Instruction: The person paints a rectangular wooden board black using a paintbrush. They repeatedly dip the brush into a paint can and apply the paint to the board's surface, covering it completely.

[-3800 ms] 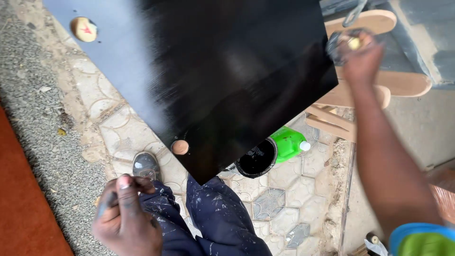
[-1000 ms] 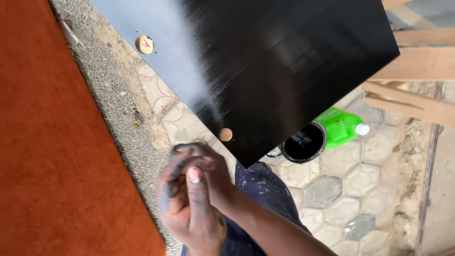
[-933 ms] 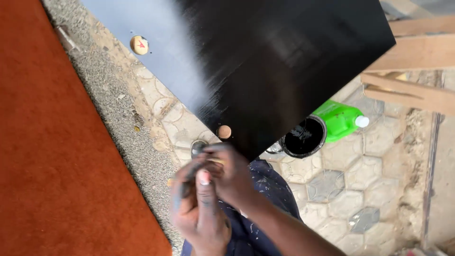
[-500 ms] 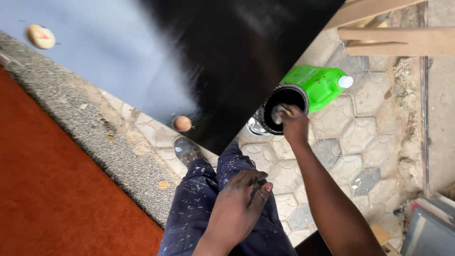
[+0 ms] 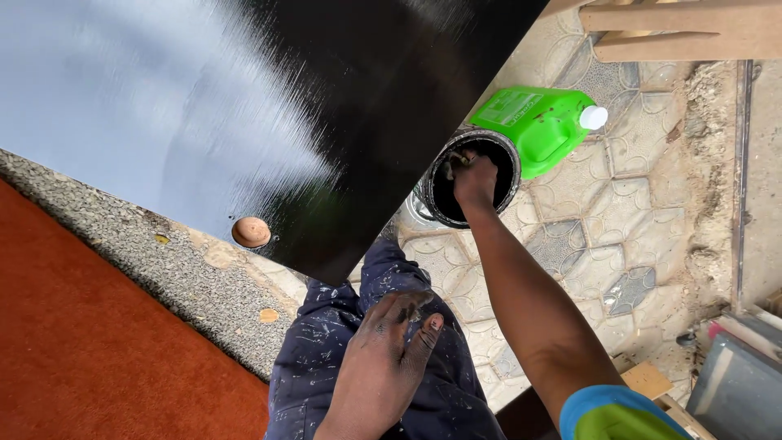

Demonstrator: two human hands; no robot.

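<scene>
right hand (image 5: 475, 175) reaching into black pail (image 5: 472, 178), fingers curled, grip hidden, cannot tell | left hand (image 5: 383, 363) open, flat on blue trousers (image 5: 326, 358) | pail on paving (image 5: 619, 236) at corner of glossy black board (image 5: 342, 106), touching green jug (image 5: 538, 126) | round brown disc (image 5: 251, 232) near board edge | orange floor (image 5: 90, 350) far left

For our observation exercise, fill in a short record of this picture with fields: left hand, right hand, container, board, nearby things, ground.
left hand: left hand rests flat, fingers spread, on paint-spattered dark blue trousers
right hand: right hand reaches into the black paint can; what its fingers hold is hidden
container: can open, round, black inside
board: glossy black painted board, wet-looking sheen
nearby things: green plastic jug with white cap behind the can; wooden planks
ground: patterned paving stones, gravel strip, red-orange surface
</scene>
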